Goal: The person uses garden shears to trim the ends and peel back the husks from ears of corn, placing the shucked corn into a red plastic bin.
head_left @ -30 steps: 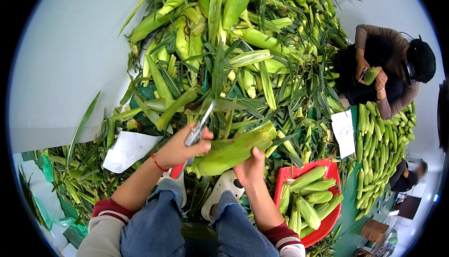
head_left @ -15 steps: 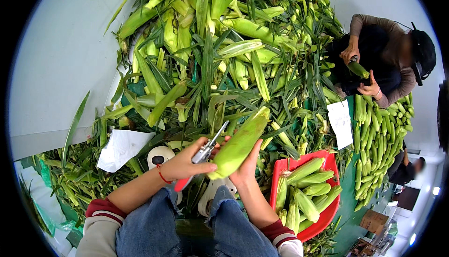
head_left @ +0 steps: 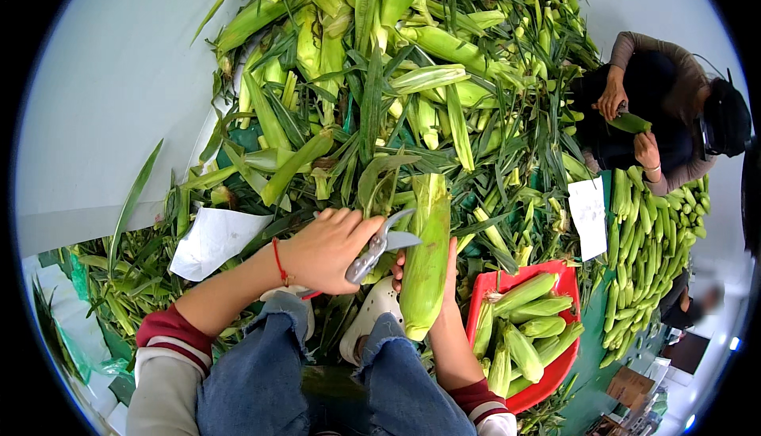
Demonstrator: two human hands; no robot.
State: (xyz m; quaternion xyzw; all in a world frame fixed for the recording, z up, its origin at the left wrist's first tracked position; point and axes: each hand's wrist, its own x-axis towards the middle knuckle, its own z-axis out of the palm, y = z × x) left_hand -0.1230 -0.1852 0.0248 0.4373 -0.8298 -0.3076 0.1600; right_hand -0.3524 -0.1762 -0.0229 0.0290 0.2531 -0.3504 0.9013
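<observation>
My left hand, a red cord at its wrist, is closed round pruning shears. The blades stand apart and point at the left side of an ear of corn in green husk. Whether they touch the husk I cannot tell. My right hand grips that ear from behind, its thumb side largely hidden. The ear stands nearly upright in the picture, cut-looking end toward the pile. Just right of my right forearm is a red basin with several husked ears of corn in it.
A large pile of corn and leaves fills the space ahead. White paper sheets lie at left and right. Far right, a co-worker handles an ear beside rows of corn. Another person sits farther off.
The ear has turned from slanting to nearly upright. My left hand has lifted toward the pile, and the shears' blades have opened beside the husk. The view has shifted slightly.
</observation>
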